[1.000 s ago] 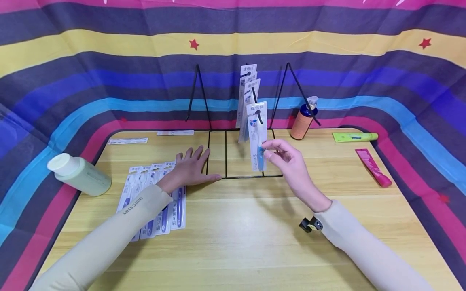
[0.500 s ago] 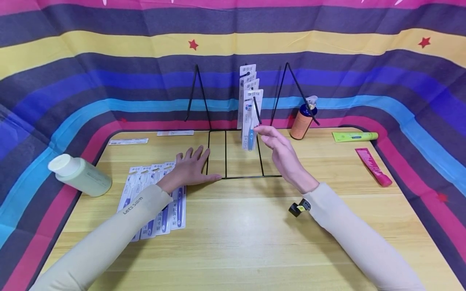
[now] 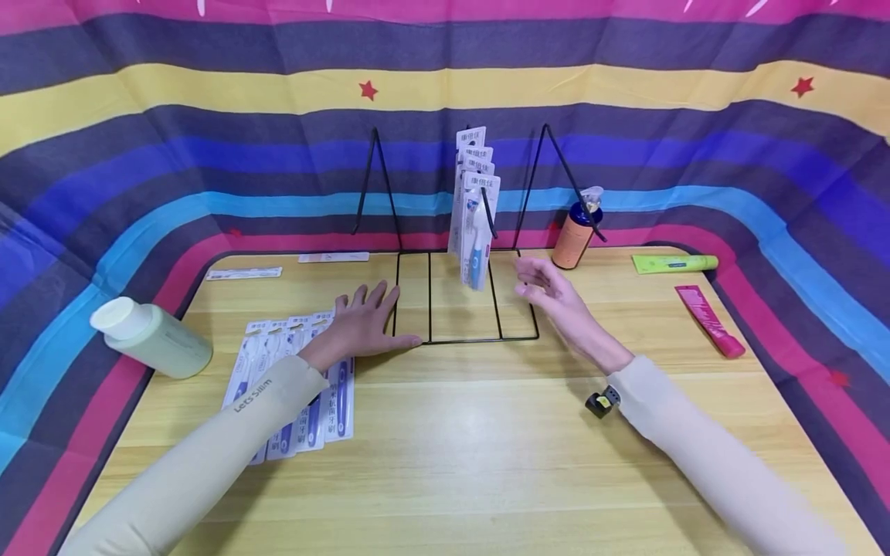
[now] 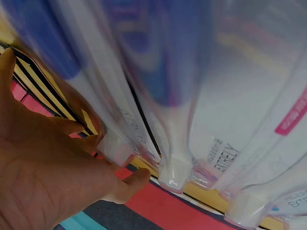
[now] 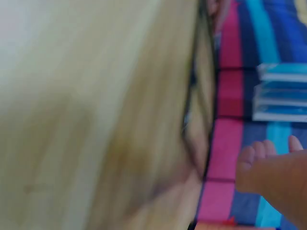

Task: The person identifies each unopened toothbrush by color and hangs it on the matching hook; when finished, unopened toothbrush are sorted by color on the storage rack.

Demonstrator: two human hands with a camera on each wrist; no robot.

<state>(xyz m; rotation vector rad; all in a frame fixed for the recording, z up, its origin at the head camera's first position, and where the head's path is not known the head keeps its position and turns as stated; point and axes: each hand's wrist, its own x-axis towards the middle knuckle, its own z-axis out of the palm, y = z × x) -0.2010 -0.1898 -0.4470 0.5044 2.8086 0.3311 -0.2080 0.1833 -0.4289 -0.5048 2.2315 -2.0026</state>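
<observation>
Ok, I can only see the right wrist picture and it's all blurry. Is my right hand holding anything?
Observer: No. The right hand holds nothing; it hovers beside the black wire rack, fingers loose.
Operator: What are those blue and white things by the wall?
Observer: Hanging toothbrush packs, in a row on the rack's hook.
Operator: Are there more?
Observer: Yes, a fan of flat toothbrush packs lies on the table, left of the rack.
Operator: And my other hand?
Observer: The left hand rests flat on the far ends of those packs, fingers straight.
</observation>
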